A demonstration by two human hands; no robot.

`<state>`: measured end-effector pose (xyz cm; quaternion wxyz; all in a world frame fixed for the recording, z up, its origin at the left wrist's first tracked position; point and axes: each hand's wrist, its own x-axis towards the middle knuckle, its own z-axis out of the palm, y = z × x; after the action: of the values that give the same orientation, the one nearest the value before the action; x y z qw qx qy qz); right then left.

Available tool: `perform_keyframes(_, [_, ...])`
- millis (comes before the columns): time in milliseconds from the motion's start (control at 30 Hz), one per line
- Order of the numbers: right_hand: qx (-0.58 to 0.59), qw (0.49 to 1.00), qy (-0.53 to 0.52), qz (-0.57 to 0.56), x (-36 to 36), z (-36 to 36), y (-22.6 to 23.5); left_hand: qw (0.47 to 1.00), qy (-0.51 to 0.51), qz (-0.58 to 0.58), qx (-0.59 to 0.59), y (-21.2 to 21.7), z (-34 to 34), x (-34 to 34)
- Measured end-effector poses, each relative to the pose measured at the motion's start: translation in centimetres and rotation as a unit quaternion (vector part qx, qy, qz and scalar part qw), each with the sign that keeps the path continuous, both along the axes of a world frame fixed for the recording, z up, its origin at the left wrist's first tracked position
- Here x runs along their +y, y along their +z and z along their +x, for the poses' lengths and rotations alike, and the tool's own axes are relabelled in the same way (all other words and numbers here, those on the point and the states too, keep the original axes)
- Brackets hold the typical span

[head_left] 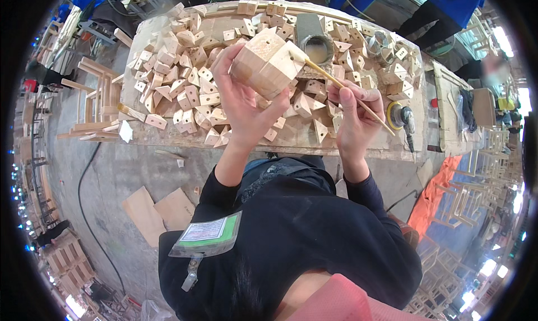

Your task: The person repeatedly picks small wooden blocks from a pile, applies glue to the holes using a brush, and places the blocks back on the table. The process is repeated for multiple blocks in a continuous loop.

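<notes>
- The left hand (242, 99) grips a pale, faceted wooden block (268, 64), raised above the table (302, 143).
- The right hand (353, 119) pinches a thin wooden-handled brush (342, 85), its tip touching the block's face.
- Risk: glue, if that is what the brush carries, could drip onto the small pale wooden wedge pieces (179, 74) below.
- The round open tin (317, 47) sits just beyond, hemmed in by pieces; a slipped block would scatter them.
- Open room lies only along the near table edge.
</notes>
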<state>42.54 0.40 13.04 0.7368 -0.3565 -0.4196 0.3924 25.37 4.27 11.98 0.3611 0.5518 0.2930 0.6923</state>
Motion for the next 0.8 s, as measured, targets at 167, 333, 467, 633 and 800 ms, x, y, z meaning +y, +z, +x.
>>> perform_keyframes(167, [-0.034,0.999,0.013,0.032,0.5,-0.5,-0.4,1.0,0.005,-0.002,-0.01,0.0,-0.3,0.1])
perform_keyframes(333, [-0.062,0.994,0.062,0.061,0.7,-0.8,-0.6,1.0,0.014,-0.004,-0.001,-0.4,-0.9,1.0])
perform_keyframes(467, [-0.041,0.995,0.088,0.033,1.4,-0.7,-0.8,0.998,0.054,0.003,0.02,-1.1,-1.1,2.2])
perform_keyframes(633, [0.052,0.993,0.085,-0.057,3.1,-0.1,-1.6,0.985,0.101,-0.083,0.109,-4.4,-3.3,7.1])
perform_keyframes(800, [0.022,0.985,-0.032,-0.166,5.2,1.8,-2.1,0.951,0.163,-0.211,0.156,-11.1,-8.8,22.0])
